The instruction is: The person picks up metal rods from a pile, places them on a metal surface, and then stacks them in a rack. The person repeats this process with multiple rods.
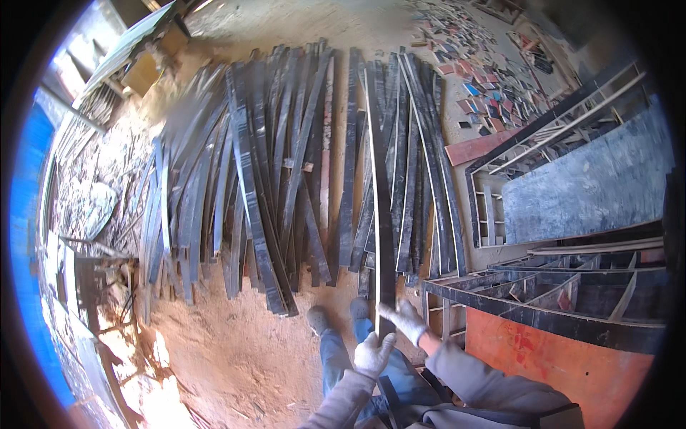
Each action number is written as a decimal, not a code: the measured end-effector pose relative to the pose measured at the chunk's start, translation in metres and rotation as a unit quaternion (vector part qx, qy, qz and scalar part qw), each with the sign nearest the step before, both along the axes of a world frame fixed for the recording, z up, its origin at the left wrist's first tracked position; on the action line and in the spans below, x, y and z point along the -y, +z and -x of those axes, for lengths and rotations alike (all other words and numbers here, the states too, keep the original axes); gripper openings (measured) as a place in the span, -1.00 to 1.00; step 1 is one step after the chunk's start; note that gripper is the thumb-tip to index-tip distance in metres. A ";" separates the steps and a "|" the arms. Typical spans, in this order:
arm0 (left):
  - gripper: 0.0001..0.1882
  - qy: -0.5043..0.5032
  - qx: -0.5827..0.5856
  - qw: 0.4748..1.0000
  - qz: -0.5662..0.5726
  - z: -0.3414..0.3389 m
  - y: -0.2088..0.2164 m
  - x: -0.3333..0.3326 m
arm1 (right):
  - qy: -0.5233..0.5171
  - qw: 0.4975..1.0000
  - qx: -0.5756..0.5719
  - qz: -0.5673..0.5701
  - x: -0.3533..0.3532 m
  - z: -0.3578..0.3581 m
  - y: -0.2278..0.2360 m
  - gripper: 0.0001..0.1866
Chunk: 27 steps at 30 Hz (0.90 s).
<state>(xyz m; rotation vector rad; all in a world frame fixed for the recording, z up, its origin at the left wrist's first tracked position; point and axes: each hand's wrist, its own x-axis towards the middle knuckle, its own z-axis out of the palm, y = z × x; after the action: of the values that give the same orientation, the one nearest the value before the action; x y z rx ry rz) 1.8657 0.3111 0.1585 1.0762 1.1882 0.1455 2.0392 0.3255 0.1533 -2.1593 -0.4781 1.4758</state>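
Observation:
A long, narrow black plank [381, 207] with a pale edge runs away from my body, its far part over the right-hand pile. My left hand [373, 354], in a white glove, is closed round its near end. My right hand [407, 322], also gloved, lies across the plank a little farther up, fingers over it and thumb raised. Beyond my feet, more dark planks lie in a left pile [250, 164] and a right pile [407, 157], crossing at uneven angles.
At right stand black-edged frames [564, 304], an orange panel [543, 350] and a grey-blue board [586, 179]. Coloured offcuts [486, 93] are scattered at far right. Wood scraps [86, 193] cover the left side, near a rough stand [100, 286]. Sandy ground [236, 350] lies by my feet.

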 end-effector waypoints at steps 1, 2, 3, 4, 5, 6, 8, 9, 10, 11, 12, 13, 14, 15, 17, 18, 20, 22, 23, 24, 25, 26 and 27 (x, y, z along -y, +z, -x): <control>-0.57 -0.046 0.007 0.999 0.009 0.002 -0.021 0.017 | 0.025 0.996 0.082 0.036 -0.007 0.008 -0.008 -0.24; -0.53 -0.081 0.003 0.997 0.005 0.008 -0.014 0.015 | -0.015 0.996 0.079 0.033 -0.008 0.018 -0.011 -0.27; -0.51 -0.180 0.061 0.935 -0.299 0.021 -0.062 0.046 | -0.045 0.996 0.062 0.037 -0.006 0.028 -0.011 -0.30; -0.52 -0.150 0.029 0.988 -0.007 0.046 -0.008 0.012 | -0.007 0.991 0.132 0.035 -0.011 0.030 -0.006 -0.40; -0.52 -0.141 0.015 0.989 -0.048 0.076 -0.001 0.015 | -0.034 0.993 0.087 0.070 -0.002 0.011 -0.026 -0.49; -0.48 -0.098 0.013 0.994 -0.046 0.111 0.001 0.017 | -0.147 0.987 0.056 0.021 0.014 -0.005 -0.061 -0.61; -0.45 -0.006 -0.038 0.998 -0.040 0.189 0.018 0.024 | -0.052 0.979 0.188 -0.056 0.013 -0.033 -0.055 -0.37; -0.45 0.010 -0.067 0.997 -0.039 0.229 0.028 0.014 | 0.011 0.916 0.400 -0.020 0.034 -0.086 -0.092 -0.16; -0.39 0.027 -0.175 0.984 0.021 0.266 0.019 0.023 | 0.103 0.933 0.318 0.135 0.004 -0.096 -0.070 0.00; -0.41 0.108 -0.201 0.973 0.019 0.310 0.035 0.023 | 0.190 0.826 0.525 0.085 0.017 -0.151 -0.118 -0.04; -0.44 0.169 -0.281 0.945 0.015 0.347 0.025 0.042 | 0.216 0.844 0.478 0.114 -0.014 -0.144 -0.112 -0.11; -0.47 0.250 -0.291 0.924 0.007 0.384 0.016 0.061 | 0.225 0.851 0.464 0.100 -0.005 -0.152 -0.125 -0.17; -0.50 0.313 -0.343 0.886 -0.011 0.391 -0.013 0.133 | 0.270 0.841 0.453 0.119 -0.016 -0.173 -0.141 -0.23; -0.53 0.392 -0.366 0.844 0.025 0.390 -0.037 0.204 | 0.298 0.831 0.461 0.091 0.005 -0.170 -0.168 -0.29; -0.56 0.518 -0.352 0.774 0.095 0.403 -0.070 0.270 | 0.191 0.947 0.245 0.085 -0.038 -0.134 -0.197 -0.48; -0.56 0.547 -0.350 0.749 0.129 0.409 -0.079 0.285 | 0.157 0.971 0.144 0.109 -0.046 -0.082 -0.183 -0.36; -0.55 0.644 -0.248 0.701 0.182 0.417 -0.101 0.306 | 0.165 0.981 0.089 0.059 -0.054 0.013 -0.185 -0.45; -0.42 0.585 -0.286 0.727 0.217 0.429 -0.140 0.340 | 0.174 0.983 -0.015 0.064 -0.062 0.109 -0.190 -0.53; -0.40 0.520 -0.304 0.761 0.240 0.442 -0.135 0.316 | 0.176 0.981 -0.057 0.064 -0.072 0.148 -0.185 -0.54; -0.40 0.527 -0.270 0.766 0.250 0.450 -0.132 0.316 | 0.200 0.978 -0.037 0.054 -0.073 0.206 -0.176 -0.54; -0.40 0.538 -0.267 0.759 0.251 0.459 -0.141 0.325 | 0.229 0.972 -0.017 0.047 -0.075 0.259 -0.167 -0.54; -0.39 0.542 -0.266 0.757 0.251 0.476 -0.154 0.337 | 0.254 0.963 -0.082 0.050 -0.081 0.299 -0.167 -0.56; -0.39 0.531 -0.248 0.774 0.241 0.493 -0.165 0.343 | 0.277 0.949 -0.142 0.052 -0.089 0.334 -0.165 -0.58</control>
<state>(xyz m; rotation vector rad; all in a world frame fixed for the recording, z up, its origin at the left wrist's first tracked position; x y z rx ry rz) 1.3725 -0.0321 -0.0062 -0.1480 2.0810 0.4139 1.7055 0.4145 -0.0120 -1.9233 -0.9738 2.1117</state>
